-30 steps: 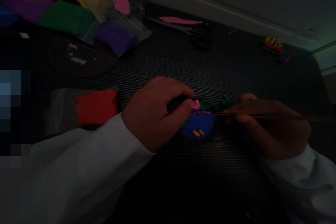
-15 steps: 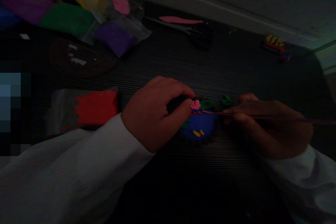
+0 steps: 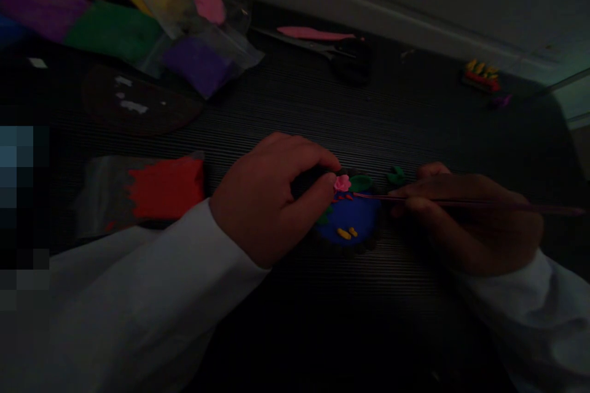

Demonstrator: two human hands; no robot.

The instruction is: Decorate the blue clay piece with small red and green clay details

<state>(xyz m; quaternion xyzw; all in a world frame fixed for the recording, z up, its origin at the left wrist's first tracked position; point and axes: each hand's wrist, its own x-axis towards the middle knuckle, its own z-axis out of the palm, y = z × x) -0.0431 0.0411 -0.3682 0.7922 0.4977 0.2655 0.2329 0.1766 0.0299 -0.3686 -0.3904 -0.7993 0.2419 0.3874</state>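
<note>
A round clay piece lies on the dark table, blue in the middle with a dark bumpy rim. On it sit a pink clay flower, a green clay leaf, small red bits and two yellow clay pieces. My left hand curls round its left side, thumb beside the flower and index finger at the back rim. In my right hand is a thin pink modelling tool, held like a pen. Its tip is at the red bits; contact is too dim to confirm.
A loose green clay piece lies beyond the right fingers. Left are a bag of red clay, a dark round board and several clay bags. Scissors, a pink clay knife and a small yellow-red model lie farther back.
The whole view has shifted slightly, so things sit a little farther left. The tool's rear end now shows near the right edge. Both hands keep almost the same pose.
</note>
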